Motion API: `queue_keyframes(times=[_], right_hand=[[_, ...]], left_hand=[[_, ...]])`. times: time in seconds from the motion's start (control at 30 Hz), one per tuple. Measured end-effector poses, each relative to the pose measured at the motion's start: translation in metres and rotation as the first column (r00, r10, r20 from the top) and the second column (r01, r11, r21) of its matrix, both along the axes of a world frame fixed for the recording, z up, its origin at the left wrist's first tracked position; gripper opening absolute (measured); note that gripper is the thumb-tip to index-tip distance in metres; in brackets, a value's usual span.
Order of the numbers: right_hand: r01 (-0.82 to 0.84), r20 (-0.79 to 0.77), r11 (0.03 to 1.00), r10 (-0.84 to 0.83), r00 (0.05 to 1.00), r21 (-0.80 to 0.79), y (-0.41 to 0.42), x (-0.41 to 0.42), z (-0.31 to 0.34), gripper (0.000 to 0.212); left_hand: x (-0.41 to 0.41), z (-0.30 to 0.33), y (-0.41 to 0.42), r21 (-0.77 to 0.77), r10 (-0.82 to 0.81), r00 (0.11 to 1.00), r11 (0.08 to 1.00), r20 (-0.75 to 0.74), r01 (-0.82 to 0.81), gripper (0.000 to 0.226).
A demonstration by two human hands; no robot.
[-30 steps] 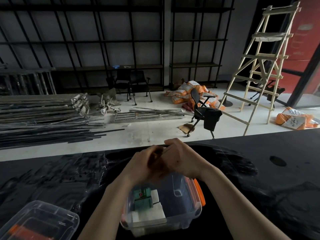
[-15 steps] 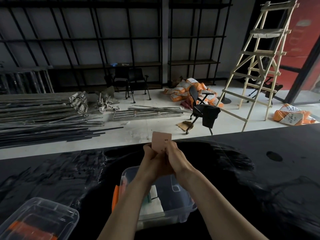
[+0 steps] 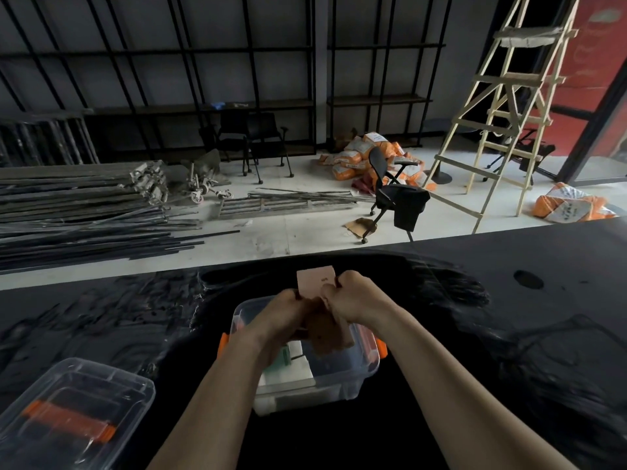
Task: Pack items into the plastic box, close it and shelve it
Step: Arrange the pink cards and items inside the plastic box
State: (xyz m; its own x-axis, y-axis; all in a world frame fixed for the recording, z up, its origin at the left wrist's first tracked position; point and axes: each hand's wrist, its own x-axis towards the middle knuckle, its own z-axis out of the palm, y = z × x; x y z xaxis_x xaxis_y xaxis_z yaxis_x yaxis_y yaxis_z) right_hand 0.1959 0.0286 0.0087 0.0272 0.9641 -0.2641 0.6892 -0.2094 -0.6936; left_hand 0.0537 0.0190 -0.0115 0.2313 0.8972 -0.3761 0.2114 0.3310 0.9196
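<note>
Both hands meet directly above the open plastic box [image 3: 307, 374], which sits on the black desk [image 3: 475, 334] just in front of the person, close enough that whatever is let go can only fall inside it. The left hand [image 3: 283, 315] and the right hand [image 3: 353, 300] share a thin pinkish card [image 3: 315, 281], each grip clenched on one side of it; its pale upper part stands upright above the knuckles, while a darker brown length [image 3: 327, 335] hangs below them over the box's mouth. Whether that lower length is the same piece folded over or a second sheet cannot be told. Holding it by both edges probably keeps the thin stock flat and lets it be lined up with the box's walls before it is slid in. The box already holds white packets and a green item [image 3: 281, 356] against its left side, so the free room is toward the right, which likely explains why the brown length hangs there. The orange latches [image 3: 382, 349] on the box's ends stand open and clear of the rim. The lid [image 3: 73, 412], clear with an orange handle, lies flat on the desk well apart to the left, out of the way yet within reach for closing. Packing is, by the look of it, under way; closing and shelving are not yet done, and the dark shelving [image 3: 237, 79] stands against the far wall.
</note>
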Motion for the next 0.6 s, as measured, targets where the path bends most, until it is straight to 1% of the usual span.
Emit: queue_keyframes(times=[0.03,0.1,0.17,0.23,0.33,0.37,0.5,0.6], right_hand=[[-0.005,0.063,1.0,0.003,0.998,0.029,-0.002,0.003,0.001,0.031],[0.01,0.182,0.986,-0.041,0.982,0.168,-0.005,0.009,0.002,0.032],[0.036,0.234,0.957,-0.107,0.966,0.287,-0.007,0.014,-0.001,0.037],[0.014,0.276,0.959,-0.096,0.956,0.284,-0.008,0.016,-0.01,0.039],[-0.045,0.321,0.98,-0.021,0.947,0.195,-0.011,0.019,-0.023,0.033],[-0.052,0.324,0.981,-0.011,0.946,0.187,-0.012,0.019,-0.025,0.034],[-0.045,0.327,0.976,-0.028,0.945,0.213,-0.012,0.024,-0.03,0.042],[-0.061,0.354,0.968,-0.031,0.935,0.245,-0.017,0.018,-0.035,0.052]], left_hand=[[-0.001,-0.001,0.0,-0.016,-0.016,0.999,1.0,-0.033,0.016,0.021],[-0.003,-0.006,0.0,-0.062,-0.035,0.995,0.998,-0.093,0.03,0.019],[-0.002,-0.012,-0.001,-0.107,-0.061,0.987,0.993,-0.148,0.045,0.017],[0.0,-0.018,0.001,-0.142,-0.072,0.978,0.989,-0.194,0.045,0.016],[0.006,-0.029,0.003,-0.194,-0.081,0.962,0.98,-0.262,0.03,0.015],[0.007,-0.031,0.003,-0.211,-0.079,0.958,0.977,-0.276,0.02,0.016],[0.018,-0.049,0.009,-0.238,-0.08,0.937,0.971,-0.339,-0.003,0.019],[0.023,-0.06,0.012,-0.272,-0.044,0.944,0.961,-0.327,-0.049,0.019]])
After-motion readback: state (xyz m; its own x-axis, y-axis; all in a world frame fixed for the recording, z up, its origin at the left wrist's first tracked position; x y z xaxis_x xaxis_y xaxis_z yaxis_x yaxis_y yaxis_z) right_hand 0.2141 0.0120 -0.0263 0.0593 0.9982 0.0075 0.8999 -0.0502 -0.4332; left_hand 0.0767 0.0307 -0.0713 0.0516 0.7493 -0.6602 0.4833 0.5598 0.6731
